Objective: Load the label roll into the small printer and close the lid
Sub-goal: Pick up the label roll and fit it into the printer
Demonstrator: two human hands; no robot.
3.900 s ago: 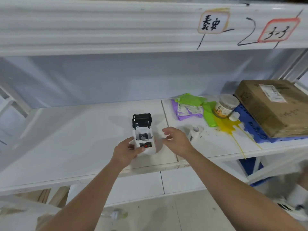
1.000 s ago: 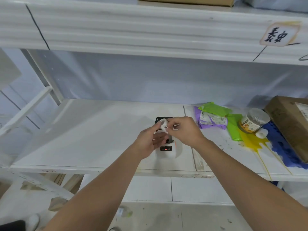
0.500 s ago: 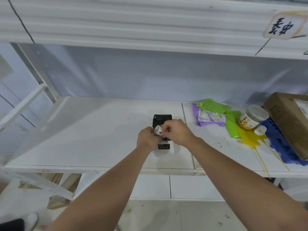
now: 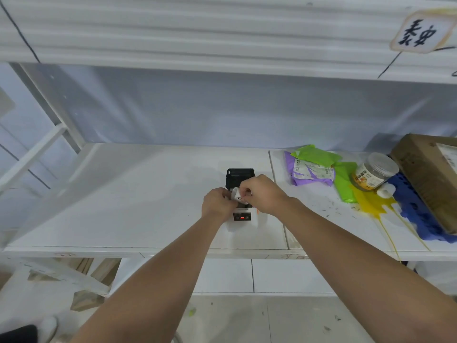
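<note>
surface: white shelf | under hands: small printer | right of hands: purple and green packets, jar, cardboard box, yellow spill

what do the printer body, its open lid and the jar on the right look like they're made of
Printer body: likely white moulded plastic, smooth with rounded edges. Lid: matt black, probably plastic too. Jar: looks like clear plastic or glass, contents showing behind an orange label; which one cannot be told.

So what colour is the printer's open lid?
Black; the lid stands up behind the white printer, clearest in the head view.
</note>
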